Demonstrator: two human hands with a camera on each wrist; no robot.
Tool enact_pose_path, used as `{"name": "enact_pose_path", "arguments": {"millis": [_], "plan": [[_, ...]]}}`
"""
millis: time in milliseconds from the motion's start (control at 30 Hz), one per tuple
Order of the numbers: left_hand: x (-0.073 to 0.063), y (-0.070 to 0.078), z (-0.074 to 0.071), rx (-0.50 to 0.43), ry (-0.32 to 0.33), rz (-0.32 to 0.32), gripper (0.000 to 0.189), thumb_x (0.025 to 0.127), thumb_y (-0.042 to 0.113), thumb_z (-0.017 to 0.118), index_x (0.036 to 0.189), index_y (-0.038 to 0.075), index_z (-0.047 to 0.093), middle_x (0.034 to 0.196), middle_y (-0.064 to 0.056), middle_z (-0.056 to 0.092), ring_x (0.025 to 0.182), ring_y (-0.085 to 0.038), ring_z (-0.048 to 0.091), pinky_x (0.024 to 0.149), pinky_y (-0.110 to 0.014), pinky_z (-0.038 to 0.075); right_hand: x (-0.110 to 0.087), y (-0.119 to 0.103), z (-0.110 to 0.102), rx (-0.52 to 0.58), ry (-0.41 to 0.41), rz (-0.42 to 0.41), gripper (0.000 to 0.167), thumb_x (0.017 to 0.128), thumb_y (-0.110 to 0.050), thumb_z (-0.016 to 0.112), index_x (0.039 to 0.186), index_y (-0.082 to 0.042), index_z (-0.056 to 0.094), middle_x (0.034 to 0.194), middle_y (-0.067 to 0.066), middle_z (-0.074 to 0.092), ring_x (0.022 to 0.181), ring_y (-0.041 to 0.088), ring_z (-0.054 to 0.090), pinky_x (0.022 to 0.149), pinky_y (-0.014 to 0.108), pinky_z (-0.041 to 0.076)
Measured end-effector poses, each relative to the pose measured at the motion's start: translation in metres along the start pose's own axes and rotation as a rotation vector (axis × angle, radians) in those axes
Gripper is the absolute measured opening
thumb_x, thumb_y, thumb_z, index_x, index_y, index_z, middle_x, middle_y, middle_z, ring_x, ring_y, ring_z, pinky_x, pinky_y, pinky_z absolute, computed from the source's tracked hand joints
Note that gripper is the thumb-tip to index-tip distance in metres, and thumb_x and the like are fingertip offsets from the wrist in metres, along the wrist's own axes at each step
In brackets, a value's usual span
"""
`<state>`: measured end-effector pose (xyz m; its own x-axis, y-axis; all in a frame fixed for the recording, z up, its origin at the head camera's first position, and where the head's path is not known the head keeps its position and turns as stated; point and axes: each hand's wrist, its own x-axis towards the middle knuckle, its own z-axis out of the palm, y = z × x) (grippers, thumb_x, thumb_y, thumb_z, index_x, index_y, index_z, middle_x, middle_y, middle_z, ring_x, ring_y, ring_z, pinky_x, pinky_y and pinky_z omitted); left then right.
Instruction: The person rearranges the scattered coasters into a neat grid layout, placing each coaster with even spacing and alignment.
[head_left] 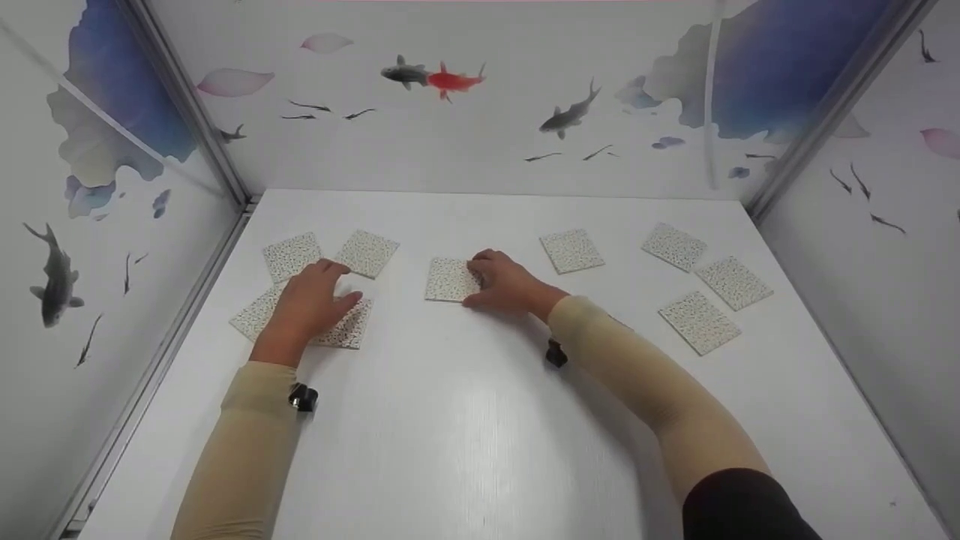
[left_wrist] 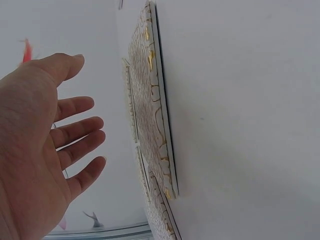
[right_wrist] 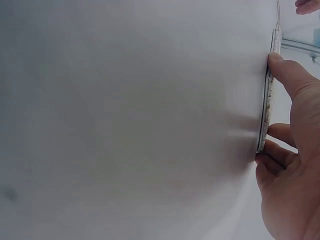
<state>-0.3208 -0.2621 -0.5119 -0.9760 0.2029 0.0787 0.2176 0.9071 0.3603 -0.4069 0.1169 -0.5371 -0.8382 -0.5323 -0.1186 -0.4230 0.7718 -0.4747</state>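
Observation:
My left hand [head_left: 307, 301] hovers with fingers spread loosely over several square speckled tiles at the left, among them a near tile [head_left: 346, 330] and a back tile [head_left: 367, 253]. In the left wrist view the hand [left_wrist: 35, 145] holds nothing, and the nearest tile [left_wrist: 150, 105] lies flat, with cracked, gold-flecked edges. At the middle of the table my right hand [head_left: 506, 283] grips a single tile [head_left: 448, 280] by its right part. The right wrist view has its thumb [right_wrist: 287, 72] on one edge of that tile [right_wrist: 266, 110], the other fingers curled near its corner.
Further right on the white table [head_left: 450, 435] lie a lone tile [head_left: 571, 250] and a loose group of 3, including a front tile [head_left: 699, 322]. White panels [head_left: 465, 150] printed with fish enclose the table at back and both sides.

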Motion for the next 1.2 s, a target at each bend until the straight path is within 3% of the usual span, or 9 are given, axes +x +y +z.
{"name": "enact_pose_path", "arguments": {"millis": [400, 733, 1200], "plan": [[-0.0001, -0.0007, 0.0015, 0.002, -0.017, -0.003, 0.06, 0.111, 0.04, 0.064, 0.154, -0.001, 0.057, 0.159, -0.028, 0.052, 0.148, -0.051, 0.047, 0.122, -0.07, 0.037, 0.0066, 0.0002, 0.0016, -0.055, -0.039, 0.011, 0.088, 0.097, -0.049, 0.086, 0.166, -0.008, 0.049, 0.168, 0.012, 0.046, 0.159, 0.03, 0.04, 0.132, 0.043, 0.032], [-0.0019, 0.0001, 0.0022, 0.012, -0.021, -0.009, 0.06, 0.112, 0.04, 0.064, 0.156, -0.001, 0.056, 0.161, -0.027, 0.05, 0.153, -0.049, 0.043, 0.126, -0.071, 0.032, 0.0033, -0.0014, 0.0009, -0.047, -0.023, 0.009, 0.088, 0.098, -0.047, 0.086, 0.167, -0.007, 0.048, 0.171, 0.013, 0.042, 0.161, 0.033, 0.037, 0.133, 0.044, 0.031], [-0.0017, 0.0014, 0.0025, 0.008, -0.017, -0.013, 0.06, 0.111, 0.041, 0.065, 0.155, 0.001, 0.057, 0.161, -0.026, 0.05, 0.151, -0.049, 0.045, 0.123, -0.069, 0.036, 0.0029, -0.0015, 0.0004, -0.02, -0.022, 0.012, 0.091, 0.097, -0.046, 0.087, 0.169, -0.011, 0.045, 0.173, 0.013, 0.04, 0.163, 0.032, 0.034, 0.134, 0.044, 0.028]]}}
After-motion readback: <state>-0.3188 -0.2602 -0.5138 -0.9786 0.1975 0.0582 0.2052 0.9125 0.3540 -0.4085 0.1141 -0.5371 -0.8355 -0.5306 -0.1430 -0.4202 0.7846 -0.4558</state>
